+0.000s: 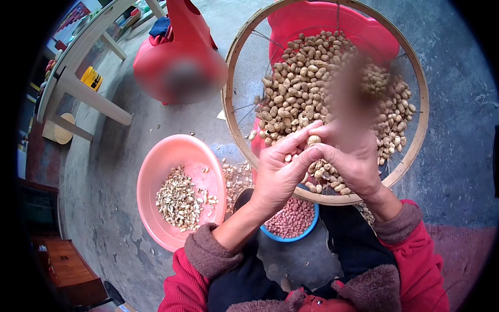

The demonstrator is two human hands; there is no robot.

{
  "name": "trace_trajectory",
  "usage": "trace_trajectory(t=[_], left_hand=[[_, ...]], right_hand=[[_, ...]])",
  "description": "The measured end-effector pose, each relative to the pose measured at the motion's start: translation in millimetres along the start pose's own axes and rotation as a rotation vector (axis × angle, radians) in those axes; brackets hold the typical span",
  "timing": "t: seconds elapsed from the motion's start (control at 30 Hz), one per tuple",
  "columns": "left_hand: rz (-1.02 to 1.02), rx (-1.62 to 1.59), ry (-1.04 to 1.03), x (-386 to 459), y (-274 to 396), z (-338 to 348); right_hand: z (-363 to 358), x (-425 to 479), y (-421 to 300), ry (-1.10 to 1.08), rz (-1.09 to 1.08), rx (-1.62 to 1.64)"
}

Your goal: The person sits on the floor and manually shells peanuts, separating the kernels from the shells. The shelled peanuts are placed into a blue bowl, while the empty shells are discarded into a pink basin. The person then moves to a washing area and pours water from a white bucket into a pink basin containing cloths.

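An unshelled peanut is pinched between the thumbs and fingertips of my left hand and my right hand. Some pinkish peanut kernels lie cupped in my left palm. Both hands are over the near part of a round mesh sieve with a wooden rim, heaped with unshelled peanuts. Below my wrists, partly covered by my left forearm, a blue basin holds many shelled pink kernels. A blurred patch hides part of the sieve beyond my right hand.
A pink plastic basin with empty peanut shells stands on the concrete floor at left. More shells lie beside it. A red plastic chair supports dark cloth; another red plastic seat is under the sieve. A pale table is upper left.
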State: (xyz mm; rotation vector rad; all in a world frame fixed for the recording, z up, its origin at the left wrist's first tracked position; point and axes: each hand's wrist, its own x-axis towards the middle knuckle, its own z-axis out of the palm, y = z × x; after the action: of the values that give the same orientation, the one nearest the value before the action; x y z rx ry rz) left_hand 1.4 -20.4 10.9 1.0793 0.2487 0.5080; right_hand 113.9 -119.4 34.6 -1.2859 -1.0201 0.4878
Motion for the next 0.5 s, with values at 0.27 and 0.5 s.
trace_trajectory(t=[0.27,0.5], left_hand=[[-0.056,0.01,0.03,2.1,2.5,1.1],[-0.05,0.122,0.012,0.6,6.8,-4.6]], right_hand=[[-1.0,2.7,4.0,0.015,0.026,-0.027],[-4.8,6.7,-0.2,-0.083,0.012,-0.072]])
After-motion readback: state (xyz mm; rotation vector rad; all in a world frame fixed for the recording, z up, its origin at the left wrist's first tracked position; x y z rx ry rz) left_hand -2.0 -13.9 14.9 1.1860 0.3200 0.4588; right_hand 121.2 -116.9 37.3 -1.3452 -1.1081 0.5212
